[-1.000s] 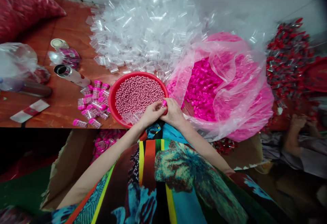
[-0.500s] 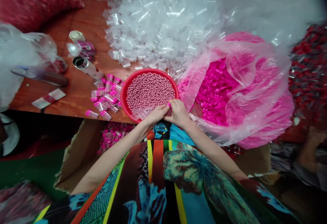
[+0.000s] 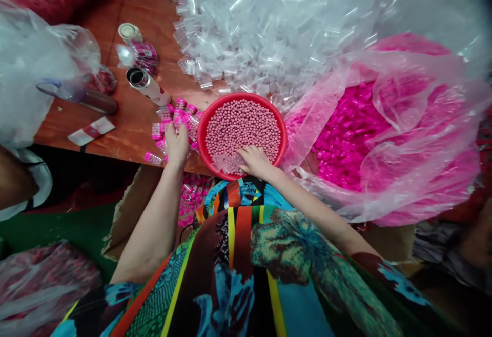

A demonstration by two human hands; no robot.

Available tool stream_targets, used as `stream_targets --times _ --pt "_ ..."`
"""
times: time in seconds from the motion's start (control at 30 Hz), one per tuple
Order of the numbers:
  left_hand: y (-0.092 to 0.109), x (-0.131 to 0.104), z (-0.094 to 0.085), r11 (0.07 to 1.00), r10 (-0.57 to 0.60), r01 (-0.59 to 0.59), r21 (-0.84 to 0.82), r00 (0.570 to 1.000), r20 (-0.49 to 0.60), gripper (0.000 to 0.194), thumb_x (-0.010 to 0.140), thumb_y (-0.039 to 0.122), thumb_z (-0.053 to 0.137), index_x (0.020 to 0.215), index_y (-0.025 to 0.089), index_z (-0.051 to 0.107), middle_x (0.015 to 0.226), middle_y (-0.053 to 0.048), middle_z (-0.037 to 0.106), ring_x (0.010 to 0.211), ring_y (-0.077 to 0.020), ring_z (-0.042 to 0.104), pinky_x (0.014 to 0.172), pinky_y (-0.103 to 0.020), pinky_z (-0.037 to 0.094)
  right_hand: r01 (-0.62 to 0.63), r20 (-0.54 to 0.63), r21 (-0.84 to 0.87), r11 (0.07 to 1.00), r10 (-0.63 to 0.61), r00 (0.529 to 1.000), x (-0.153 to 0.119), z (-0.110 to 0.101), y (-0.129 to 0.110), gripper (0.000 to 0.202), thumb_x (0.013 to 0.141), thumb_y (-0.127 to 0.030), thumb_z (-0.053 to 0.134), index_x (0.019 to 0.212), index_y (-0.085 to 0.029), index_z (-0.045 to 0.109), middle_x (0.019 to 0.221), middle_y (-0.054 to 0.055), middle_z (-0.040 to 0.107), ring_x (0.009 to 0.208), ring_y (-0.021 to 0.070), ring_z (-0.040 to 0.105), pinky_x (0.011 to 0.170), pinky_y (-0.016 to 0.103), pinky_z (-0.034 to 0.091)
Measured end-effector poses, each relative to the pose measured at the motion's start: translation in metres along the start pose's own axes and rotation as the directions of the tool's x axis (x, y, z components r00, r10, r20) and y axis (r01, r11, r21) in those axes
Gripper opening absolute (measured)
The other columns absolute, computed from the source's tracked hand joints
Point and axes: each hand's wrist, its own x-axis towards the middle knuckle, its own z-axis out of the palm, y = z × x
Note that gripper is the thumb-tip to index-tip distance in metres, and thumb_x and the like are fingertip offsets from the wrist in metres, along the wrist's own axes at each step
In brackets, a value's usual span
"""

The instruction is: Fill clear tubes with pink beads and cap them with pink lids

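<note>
A red bowl [image 3: 283, 142] full of small pink beads [image 3: 244, 124] stands at the table's front edge. My right hand [image 3: 257, 161] is over the front of the bowl, its fingertips among the beads, beside clear plastic tubes [image 3: 227, 164] that lie on them. Left of the bowl, my left hand [image 3: 177, 144] reaches onto a pile of small bead-filled containers with pink caps [image 3: 157, 131]. Its fingers are bent and close to the containers; whether one is between them I cannot make out.
Clear plastic pieces [image 3: 265, 29] are heaped behind the bowl. A plastic bag [image 3: 418, 147] of pink caps [image 3: 351, 137] lies right. Left are a metal flask [image 3: 148, 86] and a dark bottle [image 3: 98, 101]. Below the edge stands a cardboard box [image 3: 128, 214].
My hands have moved apart from in front of the bowl: the left to the capped containers, the right into the beads. The pink piece between them is no longer there. The view has shifted.
</note>
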Motion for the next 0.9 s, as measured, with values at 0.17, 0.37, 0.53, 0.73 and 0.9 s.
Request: stream_targets --times 0.17,0.37,0.53,0.73,0.9 --pt "0.025 -0.040 0.022 0.975 0.178 -0.198 0.101 0.968 0.177 0.039 0.092 0.021 0.059 0.131 0.018 0.065 0.138 -0.015 0.064 0.137 -0.0308 0.055 0.123 -0.051 0.040 -0.082 -0.083 0.272 0.959 0.109 0.991 0.007 0.004 0.010 0.046 0.090 -0.017 0.068 0.135 -0.018 0.062 0.114 0.012 0.073 0.104 0.0264 0.068 0.099 0.047 0.055" --pt "0.053 -0.095 0.062 0.909 0.324 -0.412 -0.058 0.613 0.720 0.047 0.083 0.010 0.063 0.128 0.021 0.071 0.135 -0.014 0.067 0.130 -0.0309 0.059 0.118 -0.046 0.042 -0.225 -0.023 0.749 0.623 0.365 0.931 -0.001 0.007 0.011 0.038 0.083 -0.021 0.070 0.118 -0.022 0.057 0.094 -0.001 0.070 0.081 0.0174 0.070 0.078 0.034 0.060" --pt "0.056 -0.084 0.075 0.948 0.257 -0.306 -0.093 0.556 0.790 0.036 0.081 0.017 0.070 0.117 0.020 0.076 0.106 -0.012 0.073 0.103 -0.0297 0.066 0.098 -0.040 0.050 -0.189 -0.001 0.878 0.440 0.396 0.918 -0.006 -0.003 0.008 0.029 0.082 -0.022 0.072 0.108 -0.023 0.060 0.086 -0.003 0.069 0.081 0.0156 0.068 0.075 0.029 0.059" --pt "0.060 -0.063 0.085 0.982 0.181 -0.147 -0.115 0.585 0.791 0.017 0.070 0.022 0.082 0.085 0.024 0.074 0.081 -0.006 0.069 0.085 -0.0267 0.063 0.090 -0.036 0.050 -0.163 -0.059 0.826 0.539 0.371 0.927 -0.011 -0.019 0.010 0.044 0.087 -0.031 0.071 0.130 -0.023 0.064 0.080 -0.007 0.063 0.063 0.0113 0.053 0.057 0.023 0.047" --pt "0.056 -0.049 0.090 0.869 0.184 -0.443 0.219 0.701 0.689 0.008 0.086 0.014 0.062 0.084 0.019 0.068 0.100 -0.016 0.069 0.108 -0.0346 0.063 0.101 -0.043 0.047 -0.157 -0.165 0.779 0.606 0.440 0.883 -0.024 -0.022 0.020 0.048 0.089 -0.040 0.068 0.134 -0.022 0.066 0.084 -0.004 0.065 0.062 0.0118 0.053 0.056 0.024 0.046"
